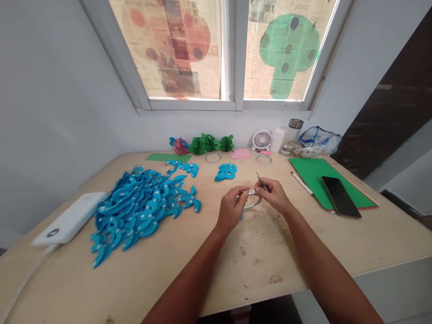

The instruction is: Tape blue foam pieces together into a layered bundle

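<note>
At the middle of the table, my left hand (232,208) is closed in a pinch at the left side of a thin roll of white tape (253,205). My right hand (275,196) pinches at the roll's upper right, where a short white tape end (252,192) shows between both hands. Dark thin-pointed scissors (259,179) stick up from the right fingers; their handles are hidden. A bit of blue paper (241,217) peeks out under my left hand. Just beyond lies a small stack of blue curved paper pieces (225,172).
A large heap of blue paper pieces with white squares (135,207) and a white power bank (72,218) are at left. Green sheets (313,180), a pen (302,183) and a phone (340,196) lie right. Paper flowers (209,142), a fan (262,140) and a bottle (291,137) line the back.
</note>
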Tool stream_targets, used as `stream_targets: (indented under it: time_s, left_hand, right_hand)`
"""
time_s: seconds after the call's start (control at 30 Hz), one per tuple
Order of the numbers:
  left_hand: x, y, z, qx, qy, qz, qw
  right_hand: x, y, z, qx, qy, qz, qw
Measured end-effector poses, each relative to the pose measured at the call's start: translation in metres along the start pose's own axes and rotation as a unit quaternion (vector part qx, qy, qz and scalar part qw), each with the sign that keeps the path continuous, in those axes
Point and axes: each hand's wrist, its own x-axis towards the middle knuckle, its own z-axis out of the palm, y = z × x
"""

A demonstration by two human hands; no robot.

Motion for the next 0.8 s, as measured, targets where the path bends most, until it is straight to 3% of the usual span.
stream_targets:
  time_s: [0.2,0.53,0.8]
  left_hand:
    - [0.000,0.008,0.004,-0.171,-0.058,-0.105,0.978]
    - [0.003,0.018,0.001,-0.208,0.003,-0.115,0.971]
    - [0.004,0.016,0.000,-0.274,0.045,-0.164,0.947]
  right_hand:
    - [0.001,0.000,-0.001,-0.023,0.039,-0.017,0.999]
    - [-0.002,-0.007,0.000,-0.084,0.132,-0.060,0.986]
    - [0.003,-0.001,0.002,0.068,0.154,0.011,0.986]
